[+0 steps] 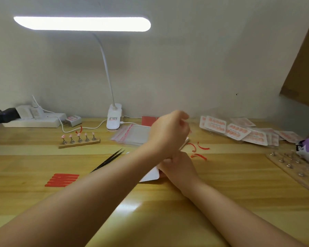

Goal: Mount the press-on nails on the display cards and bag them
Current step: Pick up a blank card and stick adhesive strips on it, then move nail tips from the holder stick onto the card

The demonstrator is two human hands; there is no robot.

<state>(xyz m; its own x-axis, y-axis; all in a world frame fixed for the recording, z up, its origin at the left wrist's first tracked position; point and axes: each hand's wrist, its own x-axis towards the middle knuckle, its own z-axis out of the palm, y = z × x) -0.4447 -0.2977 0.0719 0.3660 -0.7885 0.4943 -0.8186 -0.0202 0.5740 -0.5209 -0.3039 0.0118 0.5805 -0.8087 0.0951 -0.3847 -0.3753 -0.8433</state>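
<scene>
Wooden desk [168, 220] against pale wall [203, 59], lamp [82, 24] lit, right hand [178, 166] gripping white card [151, 174], left hand [168, 132] grip unclear.

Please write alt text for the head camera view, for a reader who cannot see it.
Two bare hands meet over a white display card on a wooden table; the right hand holds it, the left hand is curled above. Tweezers, clear bags and finished cards lie around.

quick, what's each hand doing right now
Left hand: fingers curled above the card; anything pinched cannot be told.
Right hand: holds the white display card.
</scene>
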